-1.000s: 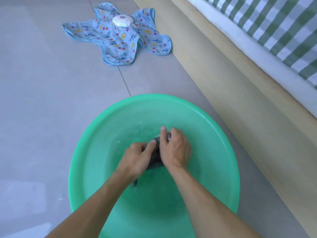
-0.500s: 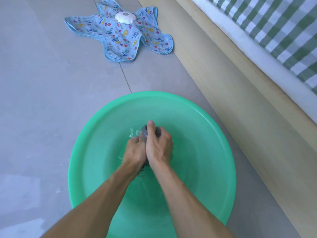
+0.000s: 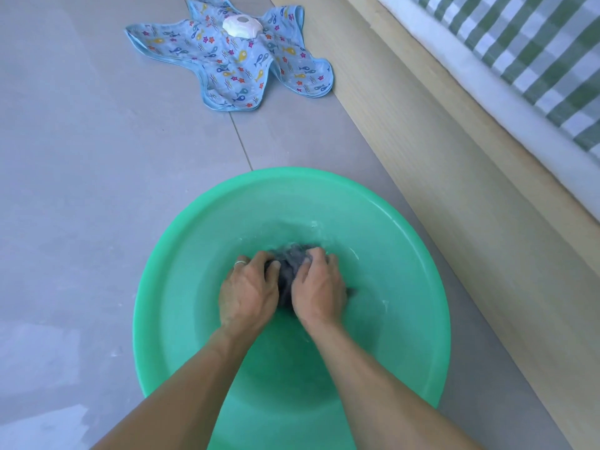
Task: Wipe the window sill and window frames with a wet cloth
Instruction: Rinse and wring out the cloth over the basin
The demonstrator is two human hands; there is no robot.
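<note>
A dark grey wet cloth (image 3: pixel 290 266) is bunched up in the water of a green plastic basin (image 3: pixel 201 241) on the floor. My left hand (image 3: pixel 248 295) grips the cloth's left side; a ring shows on one finger. Gripping its right side is my right hand (image 3: pixel 319 292), fingers curled into the fabric. Most of the cloth is hidden between and under the two hands. Small splashes and foam show around the cloth.
A blue star-shaped cloth with a fish print (image 3: pixel 233 63) lies on the grey tiled floor (image 3: pixel 97 190) beyond the basin, a white round object (image 3: pixel 242 25) on its middle. A pale wooden bed frame (image 3: pixel 454 177) with green checked bedding (image 3: pixel 535 50) runs along the right.
My hands were pressed close together over the cloth; now they sit a little apart with the cloth bunched between them. The view has shifted slightly; the basin stays in place.
</note>
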